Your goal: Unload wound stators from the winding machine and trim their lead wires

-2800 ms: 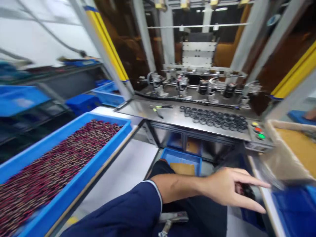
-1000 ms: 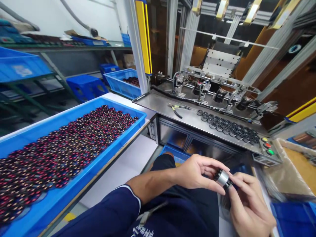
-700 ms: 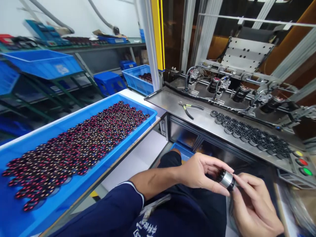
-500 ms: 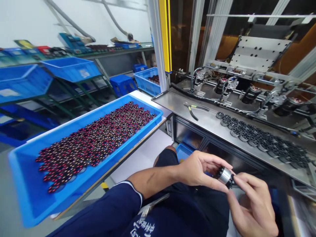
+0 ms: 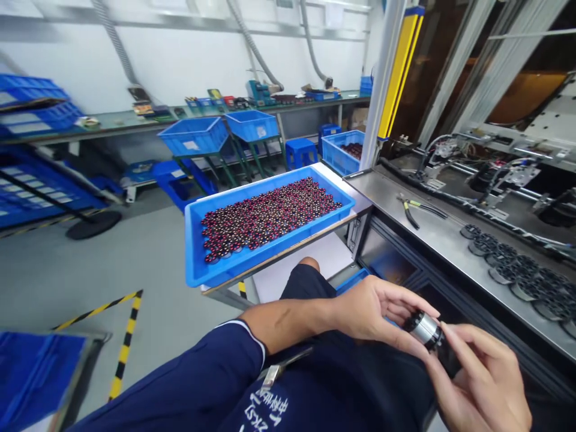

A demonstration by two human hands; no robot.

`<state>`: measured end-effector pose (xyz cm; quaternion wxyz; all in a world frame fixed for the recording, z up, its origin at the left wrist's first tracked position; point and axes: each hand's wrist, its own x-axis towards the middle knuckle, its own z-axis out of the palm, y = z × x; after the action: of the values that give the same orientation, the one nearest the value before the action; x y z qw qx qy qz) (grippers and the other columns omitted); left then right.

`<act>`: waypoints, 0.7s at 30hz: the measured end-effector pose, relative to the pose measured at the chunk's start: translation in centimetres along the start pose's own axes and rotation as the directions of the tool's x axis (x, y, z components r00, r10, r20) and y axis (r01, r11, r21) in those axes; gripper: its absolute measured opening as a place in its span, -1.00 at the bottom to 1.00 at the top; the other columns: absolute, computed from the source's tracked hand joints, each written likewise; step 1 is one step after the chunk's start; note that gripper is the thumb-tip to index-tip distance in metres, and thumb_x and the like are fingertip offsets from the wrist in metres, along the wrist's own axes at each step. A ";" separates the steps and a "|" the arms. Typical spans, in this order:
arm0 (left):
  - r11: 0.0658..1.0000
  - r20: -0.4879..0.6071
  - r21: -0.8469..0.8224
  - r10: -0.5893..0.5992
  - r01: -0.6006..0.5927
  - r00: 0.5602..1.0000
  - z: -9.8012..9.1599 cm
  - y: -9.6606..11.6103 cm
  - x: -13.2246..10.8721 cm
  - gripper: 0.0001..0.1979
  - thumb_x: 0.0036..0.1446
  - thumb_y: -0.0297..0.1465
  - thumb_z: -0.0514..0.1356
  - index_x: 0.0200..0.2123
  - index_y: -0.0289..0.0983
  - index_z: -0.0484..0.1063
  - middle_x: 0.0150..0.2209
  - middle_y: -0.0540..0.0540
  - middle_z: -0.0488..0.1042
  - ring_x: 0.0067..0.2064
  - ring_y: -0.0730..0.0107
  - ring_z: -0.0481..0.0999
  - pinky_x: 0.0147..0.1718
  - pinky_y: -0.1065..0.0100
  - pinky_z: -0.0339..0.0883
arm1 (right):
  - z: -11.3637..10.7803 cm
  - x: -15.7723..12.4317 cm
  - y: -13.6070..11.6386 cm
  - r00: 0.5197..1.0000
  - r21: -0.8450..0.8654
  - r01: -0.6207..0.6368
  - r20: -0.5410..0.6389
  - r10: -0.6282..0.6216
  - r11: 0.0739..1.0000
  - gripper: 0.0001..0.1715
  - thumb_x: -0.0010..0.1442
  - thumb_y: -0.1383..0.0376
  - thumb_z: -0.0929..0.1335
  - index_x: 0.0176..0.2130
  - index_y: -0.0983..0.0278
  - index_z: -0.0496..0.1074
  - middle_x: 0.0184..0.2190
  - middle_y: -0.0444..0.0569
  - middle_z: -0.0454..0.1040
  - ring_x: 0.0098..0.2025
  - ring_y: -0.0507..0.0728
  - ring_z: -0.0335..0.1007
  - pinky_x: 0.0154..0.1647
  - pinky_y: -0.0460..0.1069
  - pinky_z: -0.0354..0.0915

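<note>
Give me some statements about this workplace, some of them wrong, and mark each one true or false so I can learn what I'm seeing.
1. The left hand and right hand are both on one silver-banded part. True.
2. The pliers lie on the metal worktop. True.
3. The right hand is holding the pliers. False: it is on the silver-banded part.
4. The long blue tray holds many small round parts. True.
5. The long blue tray stands on the floor. False: it rests on a white-topped table.
</note>
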<state>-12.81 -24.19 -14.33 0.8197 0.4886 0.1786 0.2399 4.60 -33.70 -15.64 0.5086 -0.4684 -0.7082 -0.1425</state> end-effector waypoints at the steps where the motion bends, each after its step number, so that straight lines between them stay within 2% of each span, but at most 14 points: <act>1: 1.000 0.001 0.001 -0.003 0.003 1.000 0.0 0.0 -0.4 -0.12 -0.47 -0.32 0.64 0.05 -0.33 0.57 -0.03 -0.28 0.65 0.06 0.04 0.65 0.22 0.00 0.43 | -0.1 0.0 -0.1 1.000 -0.002 0.009 0.003 -0.009 1.000 -0.17 0.14 0.48 0.52 0.31 0.08 0.37 -0.11 0.05 0.49 -0.14 0.16 0.47 -0.23 0.02 0.39; 4: 1.000 0.036 0.011 -0.016 0.015 0.999 0.1 0.2 -1.1 -0.11 -0.46 -0.32 0.64 0.07 -0.33 0.56 -0.05 -0.25 0.66 0.04 0.07 0.66 0.23 -0.01 0.41 | -0.8 -0.1 -0.8 0.999 -0.048 0.028 0.040 -0.026 0.998 -0.19 0.17 0.44 0.51 0.32 0.04 0.35 -0.09 0.02 0.50 -0.12 0.18 0.47 -0.16 0.07 0.41; 7: 1.000 0.093 0.017 -0.020 0.018 0.995 0.2 0.4 -1.2 -0.13 -0.43 -0.32 0.63 0.07 -0.33 0.55 -0.06 -0.24 0.66 0.01 0.10 0.67 0.24 -0.01 0.39 | -1.7 -0.1 -1.9 0.994 -0.116 0.084 0.082 -0.074 0.990 -0.12 0.16 0.47 0.52 0.36 0.11 0.30 -0.09 0.05 0.49 -0.09 0.21 0.46 -0.08 0.11 0.38; 11: 1.000 0.190 0.018 -0.013 0.009 0.982 0.6 -0.2 -0.7 -0.14 -0.36 -0.32 0.62 0.10 -0.34 0.53 -0.07 -0.25 0.66 0.00 0.13 0.68 0.25 0.00 0.39 | -2.2 -0.3 -3.6 0.995 -0.229 0.091 0.055 -0.081 0.969 -0.06 0.09 0.56 0.52 0.36 0.20 0.30 -0.11 0.09 0.46 -0.10 0.20 0.44 -0.09 0.10 0.37; 14: 0.999 0.262 0.029 0.036 -0.045 0.964 0.8 -1.0 -0.4 -0.21 -0.11 -0.25 0.55 0.20 -0.35 0.46 0.02 -0.30 0.62 0.08 0.12 0.63 0.26 0.03 0.37 | -2.1 -0.5 -4.0 0.997 -0.310 0.076 0.044 -0.066 0.948 -0.04 0.08 0.57 0.53 0.37 0.21 0.28 -0.11 0.09 0.47 -0.10 0.20 0.45 -0.10 0.10 0.41; 17: 0.965 0.314 0.169 0.141 -0.201 0.939 0.3 -1.0 0.2 -0.36 0.24 -0.23 0.32 0.32 -0.33 0.31 0.22 -0.40 0.43 0.12 0.14 0.60 0.20 0.08 0.43 | -2.2 -1.1 -3.6 0.999 -0.366 0.028 0.040 -0.015 0.930 -0.06 0.11 0.50 0.53 0.38 0.22 0.27 -0.09 0.11 0.48 -0.09 0.21 0.48 -0.09 0.10 0.44; 19: 0.837 0.310 0.402 0.258 -0.372 0.915 -0.6 -0.3 1.7 -0.44 0.34 -0.28 0.20 0.33 -0.34 0.29 0.25 -0.42 0.38 0.12 0.15 0.59 0.18 0.11 0.46 | -2.2 -1.8 -3.2 0.999 -0.406 -0.037 -0.010 0.036 0.913 -0.11 0.11 0.48 0.54 0.35 0.24 0.32 -0.09 0.10 0.50 -0.12 0.19 0.50 -0.11 0.07 0.45; 21: 0.543 0.313 0.676 0.402 -0.499 0.860 -1.8 0.6 4.5 -0.52 0.35 -0.31 0.18 0.27 -0.36 0.37 0.18 -0.37 0.46 0.14 0.15 0.57 0.20 0.13 0.45 | -1.8 -2.9 -2.8 0.992 -0.432 -0.125 -0.078 0.101 0.893 -0.19 0.13 0.47 0.53 0.31 0.24 0.37 -0.10 0.09 0.51 -0.16 0.16 0.52 -0.14 0.04 0.45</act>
<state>-10.21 -20.16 -14.91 0.4702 0.8190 0.0780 0.3193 3.53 -37.84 -16.59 0.4170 -0.6065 -0.6163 -0.2801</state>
